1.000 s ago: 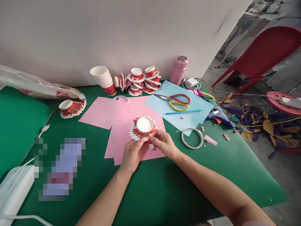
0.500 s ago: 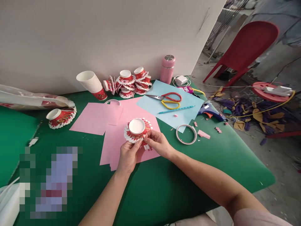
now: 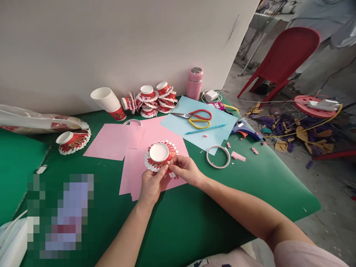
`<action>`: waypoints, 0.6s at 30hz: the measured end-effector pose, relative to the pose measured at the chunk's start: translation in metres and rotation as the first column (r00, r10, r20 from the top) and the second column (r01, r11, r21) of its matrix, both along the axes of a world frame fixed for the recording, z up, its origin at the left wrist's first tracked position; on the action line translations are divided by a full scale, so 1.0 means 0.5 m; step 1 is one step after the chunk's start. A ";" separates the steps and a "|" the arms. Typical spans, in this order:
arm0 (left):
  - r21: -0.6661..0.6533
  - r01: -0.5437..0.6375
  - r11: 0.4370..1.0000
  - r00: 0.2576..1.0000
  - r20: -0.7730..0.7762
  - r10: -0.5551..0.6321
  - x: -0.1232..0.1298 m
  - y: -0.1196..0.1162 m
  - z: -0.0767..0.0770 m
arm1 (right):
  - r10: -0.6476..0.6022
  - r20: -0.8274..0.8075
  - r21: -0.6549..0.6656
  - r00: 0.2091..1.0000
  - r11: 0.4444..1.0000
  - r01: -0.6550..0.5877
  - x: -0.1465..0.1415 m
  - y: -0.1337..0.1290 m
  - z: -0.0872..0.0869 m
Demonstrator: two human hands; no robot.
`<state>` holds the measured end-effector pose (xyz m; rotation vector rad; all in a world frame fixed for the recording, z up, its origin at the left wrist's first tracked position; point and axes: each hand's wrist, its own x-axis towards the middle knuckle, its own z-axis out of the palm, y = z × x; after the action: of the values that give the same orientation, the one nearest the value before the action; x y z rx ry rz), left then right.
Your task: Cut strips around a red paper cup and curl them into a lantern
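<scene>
Left hand (image 3: 150, 184) and right hand (image 3: 185, 168) both grasp the fringed cup (image 3: 160, 155) by its near side, over pink paper (image 3: 144, 163) mid-table (image 3: 194, 222), scissors (image 3: 196, 117) toward the far edge.

Both hands (image 3: 167, 178) on fringed paper cup (image 3: 160, 155)

Makeshift craft workshop, rough and informal. Bench (image 3: 194, 222) covered in green felt, pushed against a bare white board wall (image 3: 111, 44). On it: pink paper (image 3: 111, 141), blue paper (image 3: 217, 137), scissors (image 3: 194, 118), pencil (image 3: 207, 129), glue gun (image 3: 246, 130), tape ring (image 3: 218, 157), stacked paper cups (image 3: 107, 102), a pile of cut fringed cups (image 3: 151, 100), paper offcuts (image 3: 239, 156). Bare concrete floor (image 3: 328, 207) to the right, littered with purple and yellow scraps (image 3: 294, 131), cables, a red plastic chair (image 3: 280, 63).
</scene>
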<state>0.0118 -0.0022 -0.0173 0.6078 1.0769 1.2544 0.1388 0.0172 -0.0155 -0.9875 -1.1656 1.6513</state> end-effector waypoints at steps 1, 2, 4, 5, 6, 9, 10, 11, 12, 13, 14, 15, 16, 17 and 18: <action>-0.003 -0.008 1.000 1.000 0.002 0.008 0.000 0.000 -0.001 | -0.007 0.011 0.009 1.000 1.000 0.006 0.000 -0.001 0.000; -0.004 -0.020 1.000 1.000 0.005 0.020 0.000 -0.001 -0.001 | -0.013 0.020 0.019 1.000 1.000 0.013 -0.001 -0.002 0.000; -0.002 -0.044 0.999 0.999 0.007 0.044 0.001 -0.001 0.000 | -0.022 0.035 0.035 0.999 0.999 0.020 -0.001 -0.004 -0.001; 0.000 -0.052 0.999 0.999 0.007 0.052 0.002 -0.001 0.000 | -0.022 0.041 0.039 0.999 0.999 0.021 -0.001 -0.005 -0.001; 0.001 -0.055 0.998 0.998 0.008 0.055 0.002 -0.001 0.001 | -0.023 0.045 0.040 0.999 0.999 0.021 -0.001 -0.005 -0.001; -0.003 -0.056 0.998 0.998 0.023 0.056 0.004 0.000 0.005 | -0.030 0.052 0.036 0.998 0.999 0.028 -0.002 -0.006 0.000; -0.004 -0.056 0.998 0.998 0.031 0.056 0.005 0.000 0.006 | -0.032 0.050 0.033 0.998 0.999 0.030 -0.002 -0.006 0.001; -0.004 -0.058 0.998 0.998 0.037 0.058 0.006 0.000 0.007 | -0.033 0.050 0.031 0.998 0.999 0.032 -0.002 -0.006 0.002; -0.004 -0.061 0.998 0.997 0.042 0.061 0.006 -0.001 0.008 | -0.036 0.051 0.030 0.998 0.999 0.034 -0.002 -0.006 0.004; -0.005 -0.063 0.998 0.997 0.046 0.063 0.007 -0.001 0.009 | -0.038 0.052 0.030 0.998 0.999 0.036 -0.002 -0.006 0.005; -0.007 -0.065 0.998 0.997 0.049 0.065 0.007 -0.001 0.010 | -0.040 0.054 0.030 0.998 0.999 0.039 -0.002 -0.007 0.006; -0.009 -0.067 0.998 0.996 0.051 0.068 0.008 -0.001 0.011 | -0.042 0.055 0.030 0.998 0.999 0.041 -0.002 -0.007 0.006; -0.011 -0.070 0.998 0.996 0.052 0.070 0.008 0.000 0.011 | -0.044 0.055 0.030 0.998 0.999 0.042 -0.002 -0.007 0.007; -0.012 -0.070 0.997 0.996 0.053 0.070 0.007 0.000 0.011 | -0.045 0.053 0.030 0.998 0.999 0.044 -0.003 -0.008 0.006; -0.011 -0.067 0.998 0.996 0.055 0.068 0.006 0.000 0.010 | -0.046 0.050 0.030 0.998 0.999 0.045 -0.003 -0.008 0.006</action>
<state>0.0150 -0.0021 -0.0121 0.5307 1.0634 1.3168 0.1372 0.0134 -0.0126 -1.0353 -1.1891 1.5775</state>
